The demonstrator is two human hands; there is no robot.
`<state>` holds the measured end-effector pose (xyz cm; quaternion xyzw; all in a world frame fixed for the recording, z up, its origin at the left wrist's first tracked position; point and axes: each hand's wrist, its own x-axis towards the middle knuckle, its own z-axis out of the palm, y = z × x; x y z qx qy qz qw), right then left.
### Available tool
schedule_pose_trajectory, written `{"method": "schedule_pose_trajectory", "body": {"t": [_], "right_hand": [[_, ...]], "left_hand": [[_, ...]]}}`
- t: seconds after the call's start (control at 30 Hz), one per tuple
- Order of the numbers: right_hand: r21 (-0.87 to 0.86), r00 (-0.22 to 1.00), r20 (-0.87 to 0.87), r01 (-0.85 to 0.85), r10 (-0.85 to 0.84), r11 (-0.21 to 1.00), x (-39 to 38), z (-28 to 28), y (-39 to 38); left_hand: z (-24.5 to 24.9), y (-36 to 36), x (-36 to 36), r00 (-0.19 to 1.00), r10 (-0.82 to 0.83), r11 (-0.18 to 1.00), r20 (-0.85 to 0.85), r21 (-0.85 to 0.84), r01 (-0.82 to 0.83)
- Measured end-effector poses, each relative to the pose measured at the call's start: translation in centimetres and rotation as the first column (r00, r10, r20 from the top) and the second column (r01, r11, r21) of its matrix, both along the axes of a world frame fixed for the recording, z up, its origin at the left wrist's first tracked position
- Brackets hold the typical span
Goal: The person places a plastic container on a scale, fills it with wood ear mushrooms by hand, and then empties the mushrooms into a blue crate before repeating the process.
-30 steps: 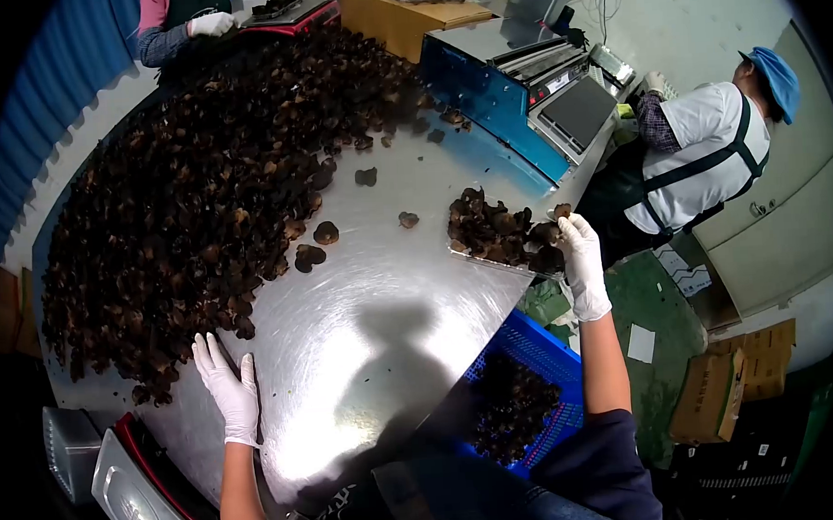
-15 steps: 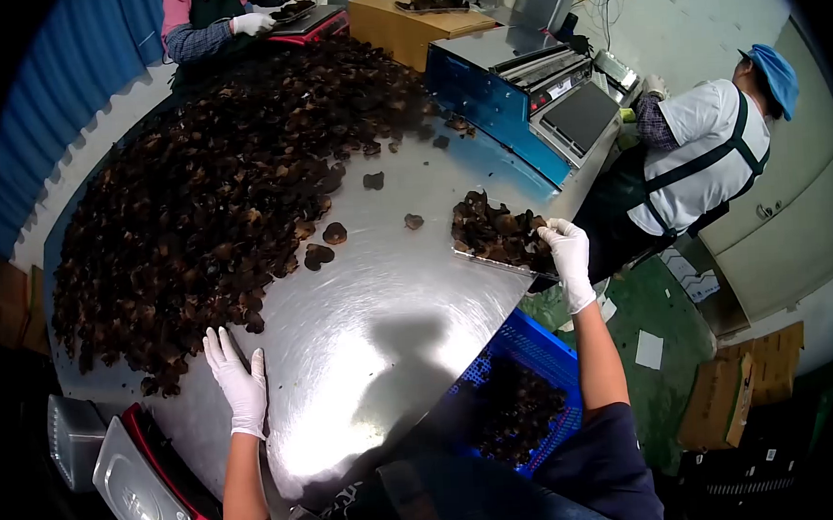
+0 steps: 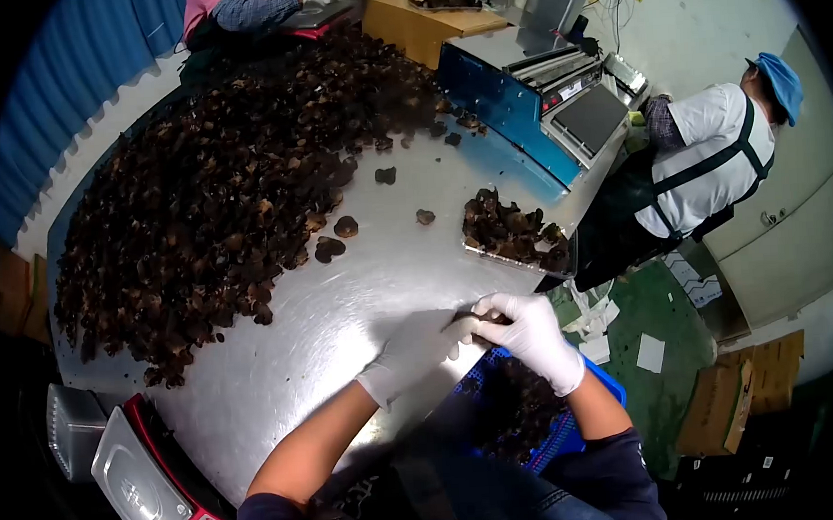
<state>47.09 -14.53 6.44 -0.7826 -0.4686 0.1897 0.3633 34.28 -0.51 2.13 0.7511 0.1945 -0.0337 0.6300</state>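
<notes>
My two gloved hands meet over the table's near edge. My right hand (image 3: 532,337) is closed, pinching a dark brown piece of wood ear mushroom (image 3: 482,321). My left hand (image 3: 416,352) reaches in from the left, its fingertips closed on the same piece; the fingers partly hide it. Just beyond them a clear tray (image 3: 510,255) heaped with wood ear pieces (image 3: 504,225) sits at the table's right edge. Below my hands is a blue perforated basket (image 3: 613,388) with more dark pieces inside. A large pile of wood ear (image 3: 196,196) covers the table's left and far side.
The metal table (image 3: 316,312) carries a few loose pieces. A red scale (image 3: 151,490) stands at lower left. A blue-sided machine (image 3: 503,114) and another scale (image 3: 590,119) are at far right. One co-worker (image 3: 712,150) stands right, another (image 3: 253,14) at the back.
My left hand has left the table beside the pile and come across to the right. My right hand has moved from the tray toward me, now holding a wood ear piece with the left.
</notes>
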Motion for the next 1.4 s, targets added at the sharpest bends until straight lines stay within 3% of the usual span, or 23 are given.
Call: {"method": "schedule_pose_trajectory", "body": {"t": [0.03, 0.1, 0.27, 0.4, 0.47, 0.5, 0.53, 0.6, 0.67, 0.7, 0.83, 0.87, 0.93, 0.97, 1.0, 1.03, 1.07, 1.1, 1.13, 1.2, 1.3, 1.33, 1.4], "right_hand": [[-0.026, 0.987, -0.163, -0.006, 0.002, 1.0, 0.4, 0.1, -0.5], [-0.061, 0.916, -0.401, -0.044, 0.015, 0.997, 1.0, 0.2, -1.0], [-0.028, 0.85, -0.523, -0.099, 0.07, 0.995, 1.8, -0.8, -1.8], [-0.12, 0.877, -0.478, -0.113, 0.042, 0.986, 3.3, -1.3, -3.8], [-0.117, 0.879, -0.445, -0.248, 0.173, 0.962, 4.4, -1.1, -5.7], [-0.179, 0.879, -0.438, -0.292, 0.189, 0.94, 4.8, -1.1, -6.7], [-0.241, 0.877, -0.435, -0.331, 0.204, 0.912, 5.1, -1.2, -7.7], [-0.302, 0.878, -0.456, -0.306, 0.145, 0.903, 5.6, -1.6, -9.0], [-0.256, 0.779, -0.622, -0.103, -0.082, 0.961, 5.5, -2.2, -9.8], [-0.245, 0.79, -0.606, -0.074, -0.093, 0.967, 5.8, -2.5, -10.2], [-0.162, 0.433, -0.864, 0.245, -0.258, 0.956, 4.8, -4.0, -10.0], [-0.156, 0.435, -0.865, 0.238, -0.249, 0.959, 5.1, -4.1, -10.2], [-0.184, 0.696, -0.715, -0.105, -0.06, 0.977, 5.9, -4.9, -10.5], [-0.258, 0.795, -0.606, -0.171, -0.022, 0.951, 5.7, -5.8, -10.9], [-0.327, 0.874, -0.484, -0.222, 0.039, 0.919, 5.1, -6.8, -10.8], [-0.415, 0.968, -0.196, -0.227, 0.157, 0.881, 4.3, -6.5, -10.3], [-0.491, 0.956, 0.113, -0.182, 0.27, 0.852, 3.8, -5.9, -9.7], [-0.42, 0.969, 0.138, -0.13, 0.205, 0.898, 3.0, -5.6, -8.5], [-0.303, 0.997, -0.022, -0.073, 0.07, 0.95, 3.0, -7.3, -7.9], [-0.092, 0.979, -0.202, -0.037, 0.018, 0.995, 1.5, -5.9, -3.5], [-0.037, 0.998, 0.044, 0.037, -0.036, 0.999, 0.1, -5.1, 4.4], [0.141, 0.999, 0.041, -0.037, 0.031, 0.989, 0.6, -6.6, 7.5], [0.21, 0.997, 0.047, -0.066, 0.057, 0.976, 0.4, -7.9, 13.5]], "left_hand": [[-0.2, -0.1, -0.1, 1.0, 0.002, 1.0, -0.016, -0.007, -0.002], [-0.7, -0.1, -0.4, 0.999, 0.025, 0.937, -0.038, -0.346, -0.036], [-1.8, -1.2, -1.0, 0.982, 0.186, 0.9, 0.04, -0.409, -0.154], [-0.3, -0.9, -1.3, 0.954, 0.272, 0.856, -0.126, -0.421, -0.3], [-1.1, -1.3, -1.5, 0.929, 0.318, 0.808, -0.189, -0.458, -0.37], [-3.7, -2.4, -1.9, 0.998, 0.06, 0.898, 0.002, -0.438, -0.053], [-3.7, -3.1, -2.2, 0.96, -0.216, 0.896, 0.177, -0.354, 0.267], [-1.7, -6.2, -2.7, 0.833, -0.532, 0.829, -0.15, 0.106, 0.549], [-3.5, -8.3, -3.3, 0.77, -0.61, 0.727, -0.189, 0.253, 0.638], [-3.8, -8.1, -3.5, 0.8, -0.582, 0.771, -0.145, 0.214, 0.599], [-3.1, -5.2, -5.1, 0.934, -0.357, 0.906, -0.003, 0.242, 0.347], [-2.5, -4.0, -5.4, 0.957, -0.287, 0.935, 0.03, 0.225, 0.274], [0.1, -1.1, -6.2, 0.995, -0.095, 0.972, -0.024, 0.216, 0.098], [-0.9, 0.5, -6.8, 0.989, 0.044, 0.937, 0.14, 0.338, -0.089], [-2.6, 2.7, -7.5, 0.939, 0.148, 0.855, 0.311, 0.436, -0.279], [-3.2, 4.5, -7.9, 0.91, 0.332, 0.808, 0.248, 0.422, -0.41], [-4.0, 7.1, -8.1, 0.869, 0.331, 0.669, 0.368, 0.558, -0.491], [-4.4, 9.0, -7.9, 0.834, 0.414, 0.557, 0.364, 0.624, -0.548], [-5.0, 11.1, -7.8, 0.848, 0.4, 0.473, 0.347, 0.714, -0.515], [-5.0, 13.5, -6.6, 0.835, 0.437, 0.457, 0.335, 0.717, -0.527], [-4.9, 15.0, -3.7, 0.899, 0.345, 0.471, 0.27, 0.779, -0.414], [-5.0, 15.1, -2.6, 0.917, 0.329, 0.438, 0.224, 0.824, -0.359], [-6.0, 15.5, -1.2, 0.938, 0.34, 0.387, 0.073, 0.898, -0.211]]}}
